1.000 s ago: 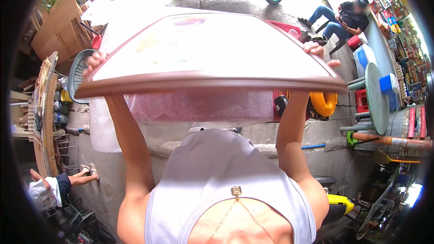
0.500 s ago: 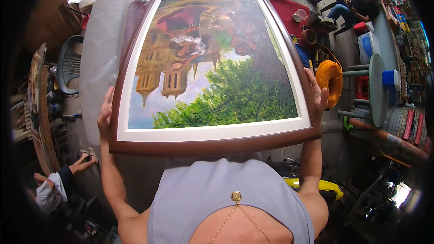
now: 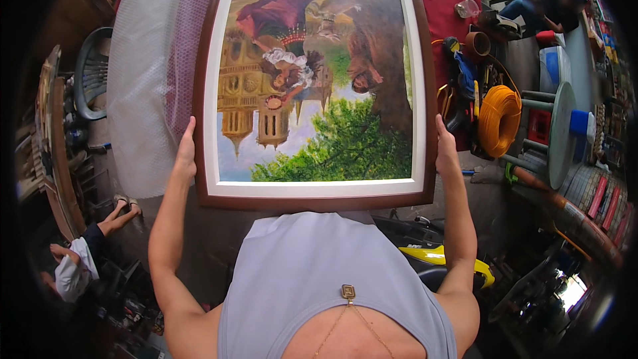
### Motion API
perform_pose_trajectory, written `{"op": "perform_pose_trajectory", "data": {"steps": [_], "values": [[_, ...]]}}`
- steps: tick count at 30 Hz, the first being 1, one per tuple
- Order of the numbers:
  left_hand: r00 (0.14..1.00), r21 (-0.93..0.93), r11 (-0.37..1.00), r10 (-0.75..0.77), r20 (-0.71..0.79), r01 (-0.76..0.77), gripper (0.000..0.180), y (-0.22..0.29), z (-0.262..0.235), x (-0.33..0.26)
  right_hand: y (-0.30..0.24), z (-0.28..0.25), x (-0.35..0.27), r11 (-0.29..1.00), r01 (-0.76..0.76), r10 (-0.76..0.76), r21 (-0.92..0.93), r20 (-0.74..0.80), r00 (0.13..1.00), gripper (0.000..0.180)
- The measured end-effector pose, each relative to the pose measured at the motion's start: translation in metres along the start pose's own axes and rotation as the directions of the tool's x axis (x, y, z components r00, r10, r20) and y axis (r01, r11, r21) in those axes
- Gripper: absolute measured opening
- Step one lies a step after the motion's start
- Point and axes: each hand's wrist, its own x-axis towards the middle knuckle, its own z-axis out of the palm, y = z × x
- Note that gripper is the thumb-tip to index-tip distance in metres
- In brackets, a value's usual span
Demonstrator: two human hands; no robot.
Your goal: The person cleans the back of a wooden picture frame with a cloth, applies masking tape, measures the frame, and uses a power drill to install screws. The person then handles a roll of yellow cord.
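Between my hands is a framed painting [image 3: 319,80] with a brown outer frame and a white inner border. Its picture is upside down to me: towers, figures and green foliage. My left hand [image 3: 188,146] grips the left side of the frame near its lower corner. On the opposite side my right hand [image 3: 445,147] holds the frame at about the same height. Both thumbs show along the edges; the other fingers are mostly hidden. Bubble wrap [image 3: 143,86] lies to the left of the frame, partly covered by it.
Red cloth [image 3: 442,6] shows past the frame's right side, with a coil of orange tubing [image 3: 500,121] and tools nearby. A round stool [image 3: 563,136] lies tipped at right. A dark chair [image 3: 93,73] stands at left. Other people sit at upper right and lower left.
The framed painting has gone down and away from me and now lies flatter and straighter in view. Both hands moved with it, closer together, still at its sides.
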Motion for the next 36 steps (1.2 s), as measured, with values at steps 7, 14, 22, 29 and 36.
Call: {"op": "perform_pose_trajectory", "data": {"steps": [7,14,22,29,36], "values": [[0.952,0.025,0.971,0.237,-0.194,-0.236,0.049,-0.001,0.007,-0.019,0.013,0.031,0.002,0.969,0.175,-0.199,-0.175,-0.131,0.971,0.041],[0.768,0.427,0.776,0.593,-0.243,-0.464,0.032,0.118,-0.044,-0.080,0.043,0.132,0.073,0.952,0.183,-0.204,0.246,0.064,0.977,0.040],[0.611,0.704,0.530,0.773,-0.172,-0.472,0.035,0.246,-0.044,-0.205,0.079,0.286,0.069,0.970,-0.021,-0.126,0.243,0.576,0.808,0.058],[0.484,0.950,0.291,0.852,-0.201,-0.118,0.050,0.262,-0.001,-0.249,0.090,0.325,0.058,0.999,0.039,-0.029,0.004,0.749,0.662,0.065],[0.372,0.984,0.046,0.928,0.021,-0.172,0.056,0.231,0.023,-0.276,-0.068,0.294,-0.010,0.780,0.592,-0.512,0.203,0.750,0.418,0.055]]}}
